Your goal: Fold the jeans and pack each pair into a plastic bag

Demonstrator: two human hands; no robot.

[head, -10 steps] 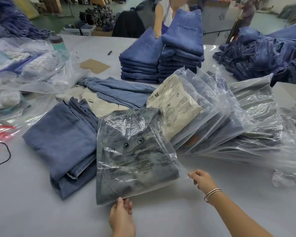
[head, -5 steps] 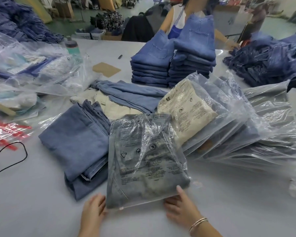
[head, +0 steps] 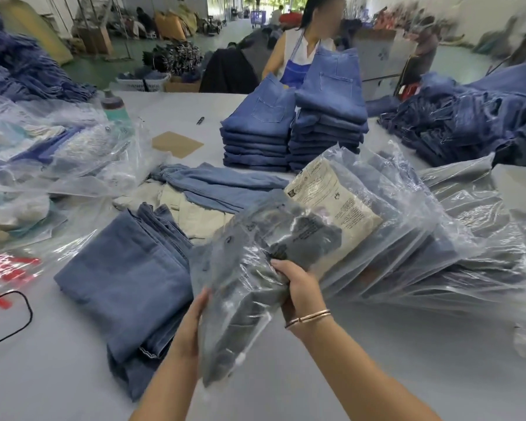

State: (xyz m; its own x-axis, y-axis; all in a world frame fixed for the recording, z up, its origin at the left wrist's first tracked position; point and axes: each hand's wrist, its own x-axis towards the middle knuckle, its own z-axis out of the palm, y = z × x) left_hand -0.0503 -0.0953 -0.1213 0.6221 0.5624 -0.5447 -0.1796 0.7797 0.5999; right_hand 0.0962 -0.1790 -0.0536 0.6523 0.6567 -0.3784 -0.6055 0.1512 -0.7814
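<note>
A clear plastic bag holding dark folded jeans point(head: 249, 287) is lifted off the table, tilted toward the row of bagged pairs. My left hand point(head: 196, 314) grips its left edge and my right hand point(head: 298, 287) grips its right side from above. A slanted row of bagged jeans point(head: 407, 238) leans to the right, with a cream bagged pair point(head: 334, 199) at its front. Folded blue jeans point(head: 128, 278) lie flat on the table to the left, unbagged.
Two stacks of folded blue jeans point(head: 292, 129) stand at the back centre, with a person point(head: 304, 47) behind them. Loose jeans are heaped at right point(head: 468, 123). Empty plastic bags point(head: 43, 159) pile up left. A black cord point(head: 12, 323) lies near the left edge.
The bagged jeans lay flat on the table with my hands at its near edge; now both hands have gripped it and raised it, tilted toward the row of bags.
</note>
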